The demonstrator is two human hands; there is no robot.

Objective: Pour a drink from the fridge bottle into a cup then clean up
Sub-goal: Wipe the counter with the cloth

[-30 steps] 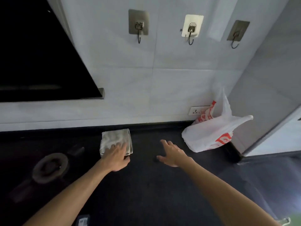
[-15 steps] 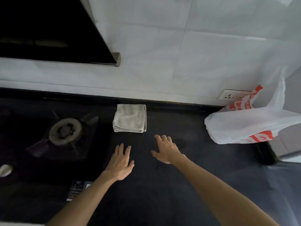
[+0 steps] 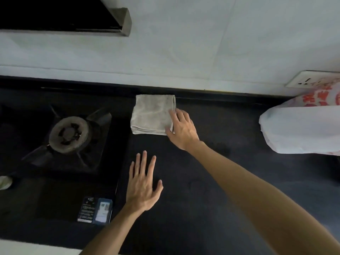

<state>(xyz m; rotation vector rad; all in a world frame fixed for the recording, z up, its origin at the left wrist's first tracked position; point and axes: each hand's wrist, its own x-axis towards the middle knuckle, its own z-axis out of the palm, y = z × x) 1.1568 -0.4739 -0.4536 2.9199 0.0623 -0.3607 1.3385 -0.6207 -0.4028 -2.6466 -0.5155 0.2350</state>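
A folded grey cloth [image 3: 151,115] lies on the dark countertop [image 3: 211,190] against the back wall, just right of the stove. My right hand [image 3: 181,128] reaches over the cloth's right edge, its fingers touching that edge; whether they grip it I cannot tell. My left hand [image 3: 143,183] hovers flat over the counter below the cloth with fingers spread and holds nothing. No bottle or cup is in view.
A black gas stove with a burner [image 3: 69,134] fills the left side, with a label sticker [image 3: 95,210] at its front corner. A white plastic bag with red print [image 3: 301,126] lies at the right. A wall socket [image 3: 316,79] sits above it.
The view tilted down and closer. My left hand left the cloth and drew back toward me. My right hand moved left and forward onto the cloth's right edge.
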